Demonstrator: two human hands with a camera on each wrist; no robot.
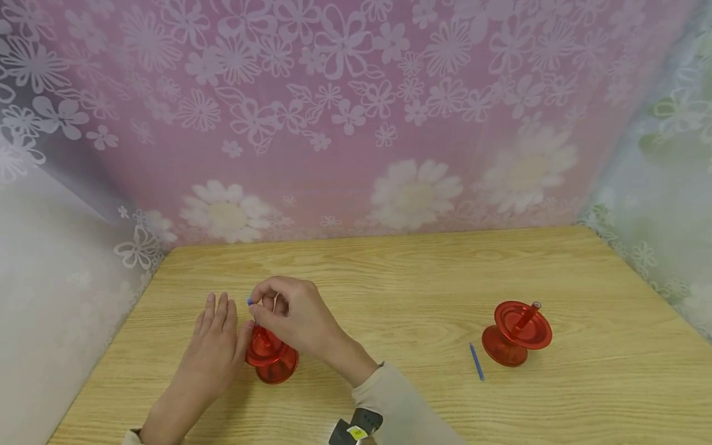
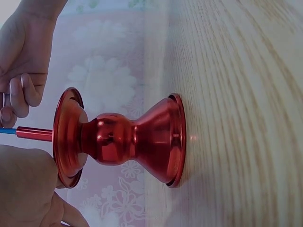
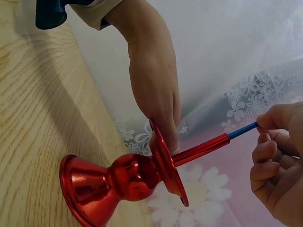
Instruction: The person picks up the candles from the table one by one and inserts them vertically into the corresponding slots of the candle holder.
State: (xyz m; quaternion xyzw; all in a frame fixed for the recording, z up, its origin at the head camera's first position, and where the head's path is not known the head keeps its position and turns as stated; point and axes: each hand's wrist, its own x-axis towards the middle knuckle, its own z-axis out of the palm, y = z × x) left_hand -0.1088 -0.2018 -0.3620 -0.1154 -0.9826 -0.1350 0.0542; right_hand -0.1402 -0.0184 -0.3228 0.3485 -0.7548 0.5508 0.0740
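1. Toward the left edge of the tabletop (image 1: 378, 296), the left hand (image 1: 214, 352) has straight fingers pointing at the far edge; its grip is wide, the thumb at a dish's rim, contact unclear.
2. Just beside that hand, in the left half of the tabletop, a red candle holder (image 1: 271, 358) stands upright on its base, long axis vertical.
3. Its dish (image 3: 166, 163) carries a narrow red tube (image 3: 202, 150) pointing up. The tube contains the lower end of a blue stick (image 3: 243, 130), which lines up with it.
4. The right hand (image 1: 297, 316) pinches the stick's upper end, grip narrow, between thumb and finger.
5. Below its pale sleeve (image 1: 395, 395), a black device (image 1: 367, 419) bears a yellow label (image 1: 357, 432); any writing is too small to read.
6. Well apart, toward the right edge, a second blue stick (image 1: 476, 361) lies flat, roughly running far to near.
7. Just right of it, a second candle holder (image 1: 517, 339) stands upright, tube upward.
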